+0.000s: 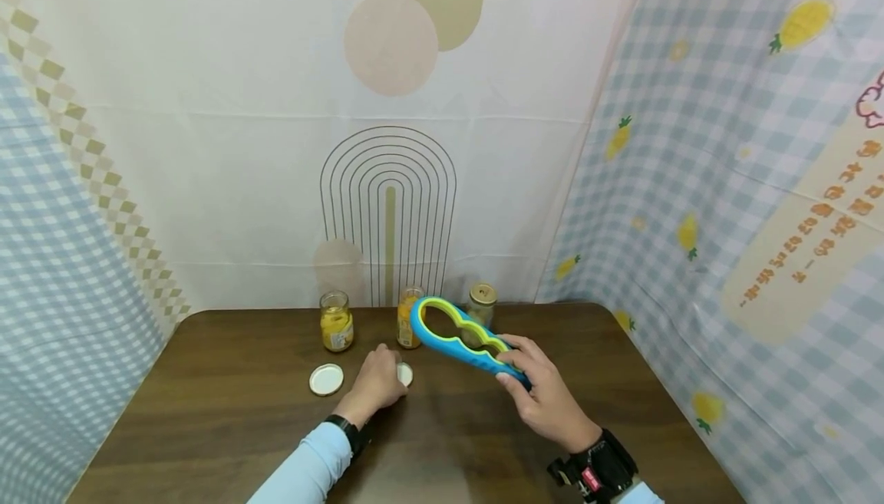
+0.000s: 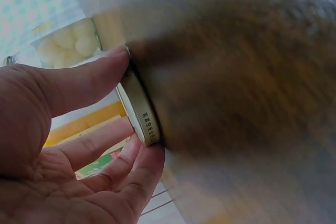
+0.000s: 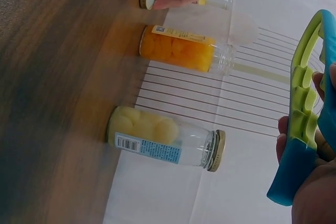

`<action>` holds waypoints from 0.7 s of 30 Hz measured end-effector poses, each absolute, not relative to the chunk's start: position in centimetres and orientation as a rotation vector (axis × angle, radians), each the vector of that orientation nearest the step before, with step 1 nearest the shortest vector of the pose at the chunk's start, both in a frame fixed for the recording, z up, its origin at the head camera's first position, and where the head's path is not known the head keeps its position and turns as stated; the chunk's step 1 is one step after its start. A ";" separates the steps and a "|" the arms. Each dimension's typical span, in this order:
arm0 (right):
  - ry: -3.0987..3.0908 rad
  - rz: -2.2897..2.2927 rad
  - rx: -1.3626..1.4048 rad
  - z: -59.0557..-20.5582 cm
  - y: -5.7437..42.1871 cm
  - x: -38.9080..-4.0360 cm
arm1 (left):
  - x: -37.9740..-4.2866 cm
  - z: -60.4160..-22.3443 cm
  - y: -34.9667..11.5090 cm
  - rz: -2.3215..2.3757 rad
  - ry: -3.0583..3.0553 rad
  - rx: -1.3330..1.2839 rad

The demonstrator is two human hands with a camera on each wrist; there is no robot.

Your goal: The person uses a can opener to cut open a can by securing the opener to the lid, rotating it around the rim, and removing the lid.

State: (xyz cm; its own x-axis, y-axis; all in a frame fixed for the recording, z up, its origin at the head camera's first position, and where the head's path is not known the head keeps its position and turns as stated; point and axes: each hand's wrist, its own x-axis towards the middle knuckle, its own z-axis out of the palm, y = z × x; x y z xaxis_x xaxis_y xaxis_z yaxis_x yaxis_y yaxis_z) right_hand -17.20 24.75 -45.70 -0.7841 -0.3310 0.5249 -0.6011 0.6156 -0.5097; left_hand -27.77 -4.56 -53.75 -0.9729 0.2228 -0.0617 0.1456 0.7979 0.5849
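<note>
My left hand [image 1: 375, 381] pinches a jar lid [image 2: 140, 111] by its rim between thumb and fingers, low over the table with the white inner face up. In front of it stands a lidless jar of orange fruit [image 3: 178, 49], partly hidden by the jar opener in the head view. My right hand [image 1: 542, 396] grips a blue and green jar opener [image 1: 449, 347] by its handle end, held above the table. Behind the opener is a jar of pale round fruit [image 3: 144, 124] with its gold lid [image 3: 216, 150] on.
An open jar of yellow fruit [image 1: 336, 327] stands at the back left. A second lid [image 1: 326, 380] lies white side up on the brown wooden table [image 1: 228, 412]. A pale printed cloth [image 1: 228, 205] hangs behind the table, with checked cloths at both sides.
</note>
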 end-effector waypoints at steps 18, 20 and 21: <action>-2.465 0.983 0.741 -45.6 25.4 -17.1 | -26.6 -53.3 -4.5 0.919 2.858 0.304; -2.465 0.978 0.740 -45.7 25.4 -17.1 | -25.9 -53.1 -4.9 0.934 2.856 0.314; -2.462 0.975 0.740 -45.7 25.5 -17.1 | -25.4 -52.9 -5.1 0.955 2.852 0.314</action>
